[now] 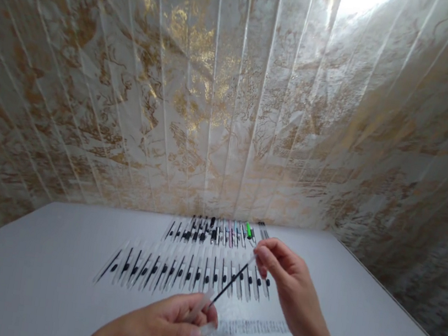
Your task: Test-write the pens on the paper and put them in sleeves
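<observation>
My right hand (279,267) pinches the upper end of a thin pen refill (229,285), dark along most of its length and pale at the top. The refill slants down to the left, its lower tip by the fingers of my left hand (181,323). That hand is closed around a whitish translucent pen barrel (200,305). A second short whitish piece (207,330) sticks out by its thumb; I cannot tell what it is. Behind both hands lies a long row of pen parts (171,272), pale barrels with dark refills and small black pieces.
Farther back, a second row of pens (198,231) includes black, pink and bright green (249,230) ones. A band of small dark marks or pieces (254,327) runs across the white table (25,273) between my hands. A shiny gold-patterned sheet (216,106) hangs behind the table.
</observation>
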`<state>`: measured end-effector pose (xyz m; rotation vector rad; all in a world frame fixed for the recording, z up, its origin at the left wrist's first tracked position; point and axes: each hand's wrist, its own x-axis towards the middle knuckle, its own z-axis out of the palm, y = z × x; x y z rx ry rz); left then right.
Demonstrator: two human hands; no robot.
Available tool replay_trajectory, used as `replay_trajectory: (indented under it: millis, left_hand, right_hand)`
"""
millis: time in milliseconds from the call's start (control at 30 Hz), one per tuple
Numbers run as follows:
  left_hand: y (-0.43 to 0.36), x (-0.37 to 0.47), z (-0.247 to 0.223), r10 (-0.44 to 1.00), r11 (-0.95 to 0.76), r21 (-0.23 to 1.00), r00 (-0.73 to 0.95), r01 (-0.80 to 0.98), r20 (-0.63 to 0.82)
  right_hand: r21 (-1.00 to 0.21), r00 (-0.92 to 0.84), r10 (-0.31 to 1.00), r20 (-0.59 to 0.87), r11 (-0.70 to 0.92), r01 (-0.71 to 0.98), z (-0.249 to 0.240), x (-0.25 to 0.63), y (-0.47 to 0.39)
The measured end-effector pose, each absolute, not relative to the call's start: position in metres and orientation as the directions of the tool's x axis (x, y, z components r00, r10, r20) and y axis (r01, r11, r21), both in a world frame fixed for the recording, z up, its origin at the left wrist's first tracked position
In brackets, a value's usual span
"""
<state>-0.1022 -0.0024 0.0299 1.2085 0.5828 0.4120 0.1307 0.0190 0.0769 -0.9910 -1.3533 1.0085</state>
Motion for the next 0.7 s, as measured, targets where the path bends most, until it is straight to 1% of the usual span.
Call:
replay_trajectory:
  millis: [100,167,267,433,500,600,700]
  left_hand:
    - [-0.002,-0.104,0.029,0.591,0.328,0.944,0.769,0.047,-0.243]
    - [-0.002,-0.103,0.029,0.586,0.332,0.941,0.769,0.060,-0.256]
    - [-0.003,-0.101,0.031,0.575,0.335,0.939,0.773,0.077,-0.268]
    - [-0.006,-0.101,0.035,0.584,0.313,0.947,0.772,0.069,-0.249]
    - [-0.007,-0.099,0.034,0.592,0.306,0.951,0.777,0.029,-0.215]
    - [-0.007,-0.092,0.031,0.631,0.348,0.932,0.761,-0.106,-0.149]
    - [-0.007,-0.084,0.029,0.769,0.409,0.860,0.622,-0.306,-0.144]
  right_hand:
    - [-0.940,0.110,0.933,0.342,0.339,0.040,0.083,0.146,0.016]
    - [-0.932,0.145,0.921,0.362,0.360,0.044,0.084,0.148,0.014]
    - [-0.931,0.117,0.924,0.364,0.358,0.069,0.083,0.144,0.013]
    - [-0.931,-0.006,0.941,0.337,0.334,0.147,0.081,0.131,0.010]
    - [-0.913,-0.084,0.936,0.341,0.351,0.206,0.080,0.125,0.008]
    - [-0.856,-0.236,0.911,0.338,0.402,0.326,0.078,0.117,0.003]
    - [-0.770,-0.298,0.887,0.353,0.457,0.446,0.075,0.109,-0.003]
